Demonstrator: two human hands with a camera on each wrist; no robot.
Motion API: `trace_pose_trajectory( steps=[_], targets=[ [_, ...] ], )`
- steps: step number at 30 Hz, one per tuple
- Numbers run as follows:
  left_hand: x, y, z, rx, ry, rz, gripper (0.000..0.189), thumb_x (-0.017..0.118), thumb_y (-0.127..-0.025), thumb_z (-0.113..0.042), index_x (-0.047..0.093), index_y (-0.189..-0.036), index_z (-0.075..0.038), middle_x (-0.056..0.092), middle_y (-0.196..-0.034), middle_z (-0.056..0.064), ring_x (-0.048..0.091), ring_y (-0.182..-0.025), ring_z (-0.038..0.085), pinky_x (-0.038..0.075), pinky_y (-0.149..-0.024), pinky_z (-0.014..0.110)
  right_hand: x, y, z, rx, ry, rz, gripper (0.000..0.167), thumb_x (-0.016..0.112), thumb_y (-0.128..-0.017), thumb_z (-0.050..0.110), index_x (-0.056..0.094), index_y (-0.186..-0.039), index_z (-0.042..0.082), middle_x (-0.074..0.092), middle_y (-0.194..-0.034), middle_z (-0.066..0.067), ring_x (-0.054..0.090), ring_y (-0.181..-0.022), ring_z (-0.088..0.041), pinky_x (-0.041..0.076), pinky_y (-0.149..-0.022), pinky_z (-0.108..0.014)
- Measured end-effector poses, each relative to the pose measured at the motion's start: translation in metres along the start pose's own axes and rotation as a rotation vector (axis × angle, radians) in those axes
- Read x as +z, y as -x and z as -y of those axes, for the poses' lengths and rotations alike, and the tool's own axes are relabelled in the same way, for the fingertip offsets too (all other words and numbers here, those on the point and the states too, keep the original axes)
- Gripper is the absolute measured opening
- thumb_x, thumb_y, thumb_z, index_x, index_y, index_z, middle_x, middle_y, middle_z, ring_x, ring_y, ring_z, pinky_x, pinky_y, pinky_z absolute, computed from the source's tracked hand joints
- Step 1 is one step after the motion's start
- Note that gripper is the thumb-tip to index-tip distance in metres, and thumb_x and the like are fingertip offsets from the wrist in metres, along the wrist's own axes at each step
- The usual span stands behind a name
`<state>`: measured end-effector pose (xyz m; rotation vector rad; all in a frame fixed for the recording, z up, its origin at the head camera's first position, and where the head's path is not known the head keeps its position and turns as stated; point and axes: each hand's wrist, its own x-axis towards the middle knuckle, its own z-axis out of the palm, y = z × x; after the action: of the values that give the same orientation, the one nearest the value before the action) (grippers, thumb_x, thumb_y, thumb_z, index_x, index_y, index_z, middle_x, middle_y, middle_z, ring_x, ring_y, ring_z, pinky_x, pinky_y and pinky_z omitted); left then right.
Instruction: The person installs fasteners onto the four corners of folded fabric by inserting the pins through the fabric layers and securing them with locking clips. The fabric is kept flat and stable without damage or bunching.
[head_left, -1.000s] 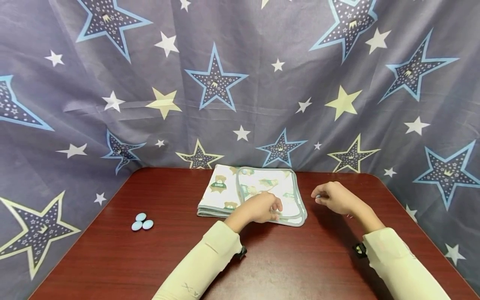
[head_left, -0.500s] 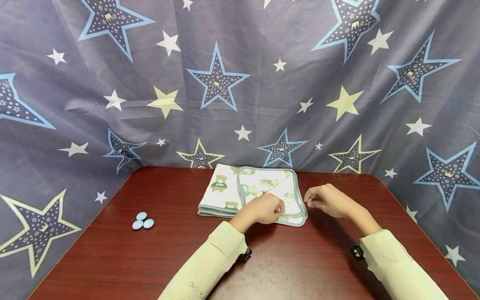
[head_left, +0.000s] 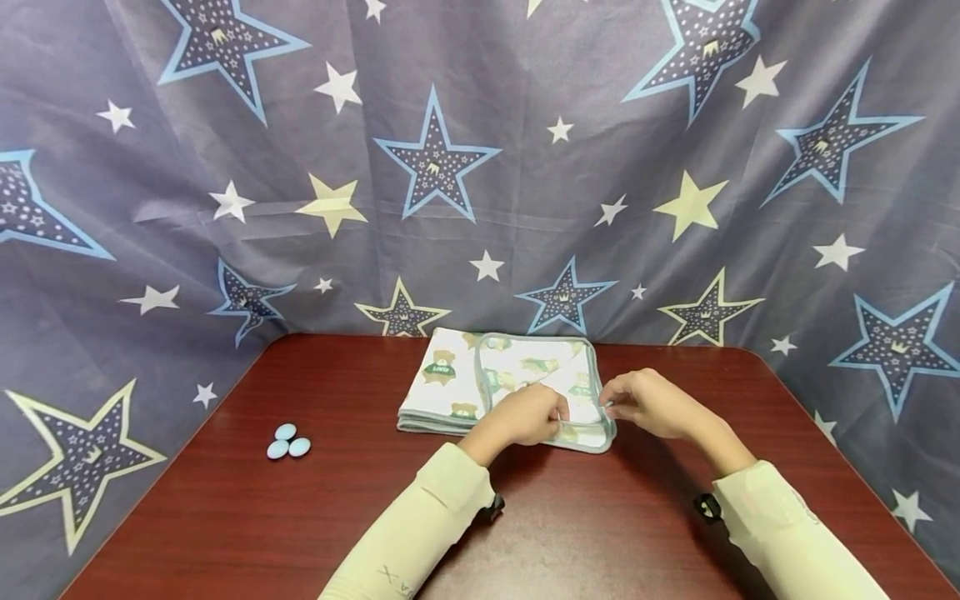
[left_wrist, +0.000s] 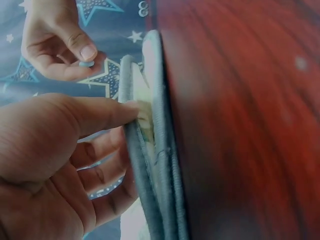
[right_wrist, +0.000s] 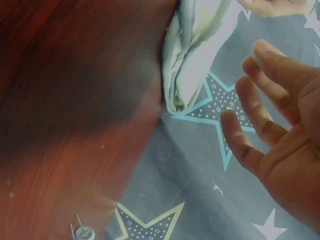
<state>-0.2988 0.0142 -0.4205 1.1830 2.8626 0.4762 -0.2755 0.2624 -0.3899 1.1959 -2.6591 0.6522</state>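
Note:
A folded bear-print cloth [head_left: 438, 379], white with grey-green edging, lies at the back middle of the table. My left hand [head_left: 517, 415] pinches the near edge of its top flap [left_wrist: 131, 150] between thumb and fingers, and the layers gape slightly there. A small pale-blue disc [left_wrist: 86, 63] is held between the thumb and forefinger of my right hand [head_left: 651, 403], just beside the cloth's right edge. The right hand's other fingers are spread loosely in the right wrist view. Another pale-blue spot [head_left: 492, 342] shows at the flap's far left corner.
Three pale-blue rounded discs [head_left: 288, 442] lie together on the left of the dark red table [head_left: 225, 517]. A small round piece with thin pins [right_wrist: 85, 233] is low in the right wrist view. A star-print curtain [head_left: 480, 167] hangs behind.
My right hand has moved left, up to the cloth's right edge, with the pale-blue disc. My left hand has shifted slightly right, its fingers closing on the flap's edge.

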Motion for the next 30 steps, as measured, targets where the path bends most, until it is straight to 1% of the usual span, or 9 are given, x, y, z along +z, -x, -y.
trace_pose_trajectory(
  steps=[4,8,11,14,17,20,24,26,30],
  targets=[
    [-0.003,-0.001,0.004,0.013,0.065,-0.039,0.005,0.072,-0.091,-0.012,0.074,-0.092,-0.016,0.07,-0.082,-0.011,0.062,-0.079,0.002,0.05,-0.073,0.02,0.002,-0.003,0.005,-0.009,0.003,-0.02,0.013,0.078,-0.087,0.001,0.076,-0.094,0.012,0.072,-0.087,0.01,0.064,-0.08,-0.005,0.056,-0.072,-0.033],
    [-0.004,0.0,0.007,0.009,0.12,-0.071,0.004,0.072,-0.091,-0.014,0.072,-0.089,-0.018,0.069,-0.078,-0.011,0.061,-0.074,0.001,0.049,-0.07,0.02,0.005,-0.005,0.009,-0.026,0.003,-0.031,0.011,0.078,-0.087,0.002,0.075,-0.094,0.011,0.072,-0.087,0.01,0.063,-0.079,-0.005,0.055,-0.072,-0.032],
    [-0.006,0.001,0.009,-0.001,0.157,-0.111,0.006,0.072,-0.09,-0.015,0.072,-0.087,-0.019,0.068,-0.077,-0.01,0.061,-0.072,0.002,0.048,-0.069,0.021,0.006,-0.005,0.012,-0.058,0.008,-0.053,0.014,0.079,-0.086,0.002,0.075,-0.093,0.014,0.072,-0.089,0.007,0.064,-0.083,-0.01,0.055,-0.075,-0.036],
    [-0.01,0.001,0.012,-0.007,0.194,-0.149,0.006,0.072,-0.09,-0.013,0.072,-0.086,-0.018,0.068,-0.077,-0.009,0.06,-0.071,0.003,0.048,-0.068,0.021,0.007,-0.005,0.014,-0.072,0.047,-0.092,0.019,0.082,-0.084,0.003,0.075,-0.094,0.018,0.071,-0.1,0.001,0.066,-0.095,-0.018,0.053,-0.084,-0.042],
    [-0.013,0.001,0.015,-0.002,0.214,-0.18,0.005,0.071,-0.091,-0.013,0.073,-0.088,-0.017,0.067,-0.077,-0.008,0.059,-0.07,0.004,0.048,-0.067,0.021,0.007,-0.004,0.016,-0.053,0.084,-0.123,0.021,0.083,-0.083,0.006,0.075,-0.095,0.022,0.069,-0.115,-0.006,0.063,-0.108,-0.027,0.049,-0.093,-0.048],
    [-0.018,0.002,0.017,0.006,0.224,-0.204,0.004,0.07,-0.091,-0.013,0.073,-0.09,-0.014,0.068,-0.077,-0.007,0.059,-0.07,0.004,0.047,-0.067,0.021,0.008,-0.003,0.016,-0.032,0.088,-0.136,0.021,0.085,-0.082,0.008,0.076,-0.095,0.023,0.065,-0.124,-0.011,0.058,-0.114,-0.032,0.045,-0.096,-0.053],
    [-0.024,0.004,0.018,0.005,0.253,-0.225,0.005,0.069,-0.091,-0.011,0.073,-0.092,-0.012,0.068,-0.077,-0.005,0.06,-0.07,0.006,0.048,-0.068,0.023,0.009,-0.005,0.016,-0.016,0.07,-0.139,0.019,0.085,-0.082,0.01,0.076,-0.094,0.022,0.063,-0.129,-0.014,0.055,-0.117,-0.035,0.042,-0.098,-0.054],
    [-0.027,0.005,0.018,-0.003,0.266,-0.226,0.005,0.069,-0.091,-0.011,0.073,-0.092,-0.012,0.067,-0.077,-0.005,0.059,-0.07,0.006,0.048,-0.068,0.023,0.01,-0.006,0.016,-0.001,0.054,-0.136,0.019,0.086,-0.081,0.01,0.077,-0.094,0.021,0.062,-0.132,-0.015,0.054,-0.118,-0.036,0.041,-0.098,-0.054],
    [-0.029,0.006,0.02,-0.021,0.285,-0.23,0.004,0.069,-0.093,-0.013,0.073,-0.092,-0.014,0.066,-0.078,-0.007,0.059,-0.07,0.005,0.048,-0.068,0.023,0.009,-0.01,0.013,0.042,0.036,-0.127,0.018,0.085,-0.082,0.012,0.077,-0.094,0.023,0.061,-0.135,-0.015,0.053,-0.12,-0.036,0.04,-0.1,-0.055]
  ],
)
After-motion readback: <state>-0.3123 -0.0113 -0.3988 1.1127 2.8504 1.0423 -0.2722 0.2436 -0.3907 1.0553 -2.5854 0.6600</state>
